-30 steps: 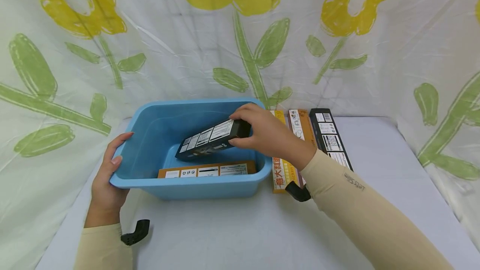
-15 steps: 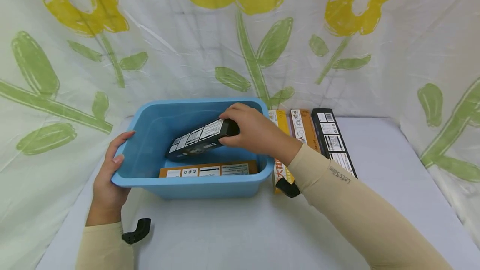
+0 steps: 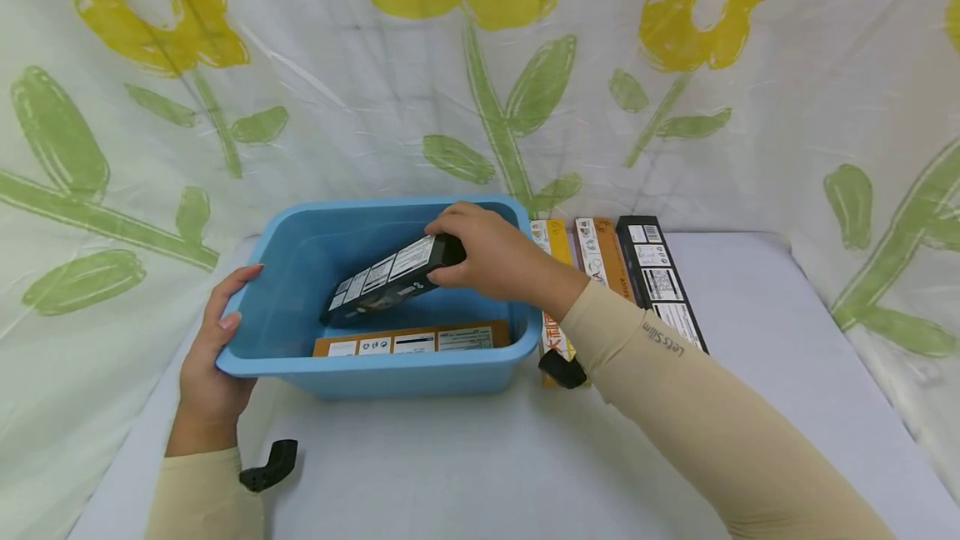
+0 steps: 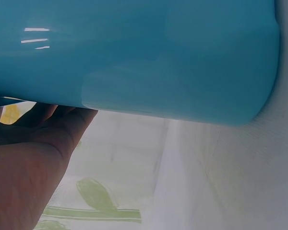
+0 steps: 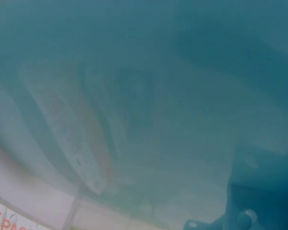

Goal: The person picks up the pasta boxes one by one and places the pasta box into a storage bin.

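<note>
A blue plastic tub [image 3: 420,367] stands on the table in the head view. My left hand [image 3: 213,365] grips its left rim, thumb near the front corner; in the left wrist view the hand [image 4: 33,163] is beside the tub's outer wall [image 4: 173,62]. With thumb and fingers, my right hand [image 3: 495,257] pinches the right end of a black box with white label panels [image 3: 390,277]. That box slants inside the tub, its left end lower. Along the tub's front wall lies an orange-brown box [image 3: 412,342]. Blue tub wall [image 5: 149,120] fills most of the right wrist view.
Right of the tub, several long boxes lie side by side: a yellow one [image 3: 557,244], a brown-and-white one [image 3: 603,252] and a black one [image 3: 660,277]. A white curtain with painted flowers [image 3: 337,132] hangs right behind. White cloth [image 3: 420,473] covers the table.
My right hand has moved left inside the tub, carrying the black box toward the left wall. The left hand has stayed on the rim.
</note>
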Available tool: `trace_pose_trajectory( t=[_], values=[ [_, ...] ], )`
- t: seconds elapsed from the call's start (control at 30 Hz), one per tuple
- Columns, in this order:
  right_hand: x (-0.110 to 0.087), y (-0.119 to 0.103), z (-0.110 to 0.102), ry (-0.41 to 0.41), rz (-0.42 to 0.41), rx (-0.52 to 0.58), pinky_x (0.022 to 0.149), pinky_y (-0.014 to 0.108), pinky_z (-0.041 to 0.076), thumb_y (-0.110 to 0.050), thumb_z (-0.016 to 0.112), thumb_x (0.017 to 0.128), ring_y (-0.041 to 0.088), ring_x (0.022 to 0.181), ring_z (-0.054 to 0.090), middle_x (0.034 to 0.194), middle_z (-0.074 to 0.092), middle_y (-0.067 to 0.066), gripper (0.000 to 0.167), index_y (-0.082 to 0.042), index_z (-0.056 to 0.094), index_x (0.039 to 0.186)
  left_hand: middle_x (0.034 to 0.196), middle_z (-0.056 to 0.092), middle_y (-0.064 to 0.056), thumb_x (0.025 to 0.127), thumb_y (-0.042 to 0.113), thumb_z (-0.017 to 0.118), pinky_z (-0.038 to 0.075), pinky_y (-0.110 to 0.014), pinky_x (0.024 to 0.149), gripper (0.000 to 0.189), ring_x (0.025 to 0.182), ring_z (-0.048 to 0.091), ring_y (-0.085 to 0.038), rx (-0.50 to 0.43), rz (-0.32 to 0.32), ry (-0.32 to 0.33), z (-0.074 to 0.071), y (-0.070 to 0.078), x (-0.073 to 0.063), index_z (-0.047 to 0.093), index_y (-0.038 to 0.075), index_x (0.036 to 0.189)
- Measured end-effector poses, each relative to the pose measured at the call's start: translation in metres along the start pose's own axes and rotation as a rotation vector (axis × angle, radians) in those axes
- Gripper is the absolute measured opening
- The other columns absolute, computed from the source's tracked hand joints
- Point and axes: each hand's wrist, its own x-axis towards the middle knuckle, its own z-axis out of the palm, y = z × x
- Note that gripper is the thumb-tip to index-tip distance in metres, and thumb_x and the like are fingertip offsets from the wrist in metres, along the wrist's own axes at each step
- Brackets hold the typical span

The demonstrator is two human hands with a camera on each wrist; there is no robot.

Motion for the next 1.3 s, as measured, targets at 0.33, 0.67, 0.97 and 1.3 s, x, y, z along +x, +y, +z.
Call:
trace_pose_trajectory(
  t=[0.33,0.67,0.97,1.3],
  values=[
    [0.0032,0.0033,-0.0036,-0.024,-0.004,0.007,0.096,0.033,0.051,-0.026,0.079,0.104,0.023,0.125,0.056,0.157,0.049,0.011,0.059,-0.006,0.058,0.155,0.175,0.015,-0.003,0.104,0.029,0.035,0.029,-0.053,0.107,0.066,0.153,0.019,-0.040,0.004,0.006,-0.006,-0.0010,-0.0004,0.0000,0.040,0.027,0.169],
    [0.0021,0.0041,-0.0046,0.003,0.001,-0.016,0.092,0.033,0.052,-0.024,0.078,0.104,0.023,0.120,0.057,0.154,0.048,0.011,0.057,-0.007,0.059,0.155,0.175,0.016,-0.004,0.103,0.028,0.035,0.027,-0.054,0.107,0.066,0.152,0.020,-0.039,-0.006,0.016,-0.013,-0.0014,-0.0012,-0.0001,0.040,0.025,0.169],
    [0.0008,0.0069,-0.0059,-0.001,-0.002,-0.030,0.092,0.035,0.052,-0.022,0.078,0.105,0.023,0.120,0.057,0.155,0.048,0.011,0.057,-0.005,0.057,0.156,0.174,0.016,-0.004,0.104,0.028,0.034,0.028,-0.055,0.106,0.066,0.151,0.022,-0.039,-0.003,0.017,-0.014,-0.0022,-0.0020,-0.0003,0.040,0.025,0.169],
    [0.0001,0.0092,-0.0071,0.000,-0.026,-0.114,0.109,0.042,0.046,-0.024,0.076,0.106,0.029,0.139,0.053,0.158,0.048,0.012,0.056,-0.005,0.057,0.156,0.174,0.017,-0.003,0.104,0.029,0.034,0.030,-0.054,0.105,0.065,0.151,0.023,-0.039,0.009,0.017,-0.014,-0.0021,-0.0020,-0.0003,0.039,0.025,0.169]
  ],
)
